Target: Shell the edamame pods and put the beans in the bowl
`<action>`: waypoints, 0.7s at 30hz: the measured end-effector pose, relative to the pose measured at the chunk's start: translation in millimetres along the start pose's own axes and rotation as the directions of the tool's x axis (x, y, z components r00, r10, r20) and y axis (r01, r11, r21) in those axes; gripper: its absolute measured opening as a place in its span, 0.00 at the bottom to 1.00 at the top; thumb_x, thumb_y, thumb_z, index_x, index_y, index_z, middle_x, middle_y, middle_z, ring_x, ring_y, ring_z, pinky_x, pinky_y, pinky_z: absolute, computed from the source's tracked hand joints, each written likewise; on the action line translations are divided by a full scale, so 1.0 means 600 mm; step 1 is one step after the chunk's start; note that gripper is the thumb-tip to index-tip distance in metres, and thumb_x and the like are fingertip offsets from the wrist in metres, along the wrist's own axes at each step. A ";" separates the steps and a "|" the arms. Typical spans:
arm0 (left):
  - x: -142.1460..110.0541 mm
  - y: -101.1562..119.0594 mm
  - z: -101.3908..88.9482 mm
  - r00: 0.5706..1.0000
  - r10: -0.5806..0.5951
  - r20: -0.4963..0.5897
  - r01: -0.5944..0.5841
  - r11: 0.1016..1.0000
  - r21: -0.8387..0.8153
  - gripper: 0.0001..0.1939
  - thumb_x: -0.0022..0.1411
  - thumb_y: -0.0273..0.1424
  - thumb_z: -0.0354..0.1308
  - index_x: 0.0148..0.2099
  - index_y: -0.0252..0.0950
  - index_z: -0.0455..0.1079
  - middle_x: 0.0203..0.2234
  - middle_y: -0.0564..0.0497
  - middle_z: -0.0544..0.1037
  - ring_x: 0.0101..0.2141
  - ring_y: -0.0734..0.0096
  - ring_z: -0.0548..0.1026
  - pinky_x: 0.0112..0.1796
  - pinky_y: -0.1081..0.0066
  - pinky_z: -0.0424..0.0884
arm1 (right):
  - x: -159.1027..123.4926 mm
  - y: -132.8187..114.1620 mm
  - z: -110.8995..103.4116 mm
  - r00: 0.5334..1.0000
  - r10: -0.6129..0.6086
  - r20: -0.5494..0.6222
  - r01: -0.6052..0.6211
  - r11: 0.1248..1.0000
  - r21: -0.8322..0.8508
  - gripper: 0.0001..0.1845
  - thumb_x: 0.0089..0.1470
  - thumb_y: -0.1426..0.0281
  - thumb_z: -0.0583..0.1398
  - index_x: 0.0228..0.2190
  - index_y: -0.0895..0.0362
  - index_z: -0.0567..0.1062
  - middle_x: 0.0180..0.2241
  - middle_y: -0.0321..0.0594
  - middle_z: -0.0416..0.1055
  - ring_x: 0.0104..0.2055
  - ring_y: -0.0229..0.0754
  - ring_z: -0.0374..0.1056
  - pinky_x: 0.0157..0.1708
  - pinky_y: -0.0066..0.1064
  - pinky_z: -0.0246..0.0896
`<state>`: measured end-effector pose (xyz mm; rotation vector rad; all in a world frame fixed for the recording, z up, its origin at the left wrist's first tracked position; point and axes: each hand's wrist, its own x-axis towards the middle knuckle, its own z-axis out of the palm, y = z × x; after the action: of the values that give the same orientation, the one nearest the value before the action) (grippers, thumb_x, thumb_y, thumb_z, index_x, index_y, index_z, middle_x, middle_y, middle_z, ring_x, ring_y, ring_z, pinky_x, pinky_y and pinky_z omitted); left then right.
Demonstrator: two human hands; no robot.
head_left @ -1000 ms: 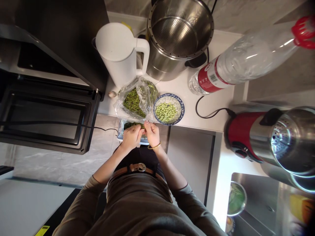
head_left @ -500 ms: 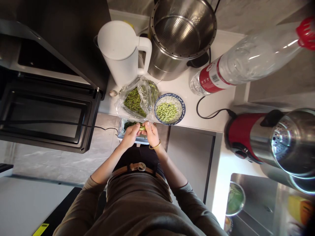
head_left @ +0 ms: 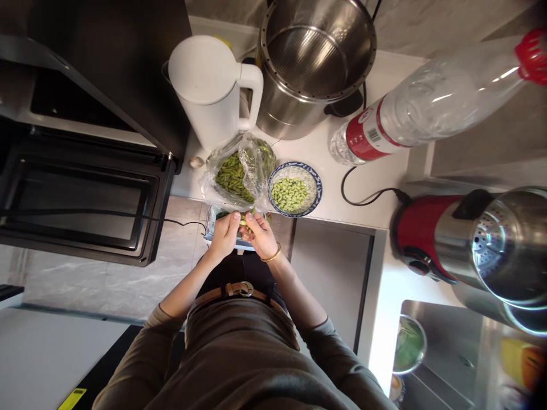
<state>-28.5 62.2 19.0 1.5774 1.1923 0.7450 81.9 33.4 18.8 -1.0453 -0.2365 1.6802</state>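
Between my two hands is a green edamame pod [head_left: 243, 220], held just past the counter's front edge. My left hand [head_left: 226, 232] pinches its left end. The fingers of my right hand [head_left: 260, 236], with a gold bangle at the wrist, close on its other end. Below them is a lined bin [head_left: 210, 223], partly covered by my hands, with dark green scraps inside. On the counter in front lies a clear plastic bag [head_left: 208, 185] full of edamame pods [head_left: 233, 176]. Right of the bag stands a blue-rimmed bowl [head_left: 317, 196] holding shelled green beans [head_left: 290, 194].
Behind the bag stand a white jug [head_left: 205, 74] and a steel pot [head_left: 290, 114] with a strainer insert. To the right are a large plastic bottle [head_left: 371, 131], a black cord [head_left: 363, 204] and a red-and-steel appliance [head_left: 427, 233]. An open oven door [head_left: 85, 199] juts out on the left.
My right hand has turned and its fingers have shifted along the pod. My left hand stays in nearly the same place. The bag and bowl have not moved.
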 end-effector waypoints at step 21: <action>0.013 0.002 -0.026 0.978 0.139 0.157 -0.205 0.795 0.571 0.18 0.70 0.36 0.39 0.30 0.37 0.63 0.20 0.52 0.69 0.23 0.71 0.69 0.28 0.72 0.59 | -0.002 -0.011 -0.004 0.997 -0.011 0.075 0.015 0.999 -0.046 0.16 0.43 0.59 0.67 0.28 0.57 0.71 0.18 0.28 0.64 0.17 0.27 0.53 0.16 0.22 0.46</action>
<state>-39.3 74.9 24.6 2.2356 1.2800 0.4041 88.1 34.1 21.8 -1.0142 -0.3323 1.7111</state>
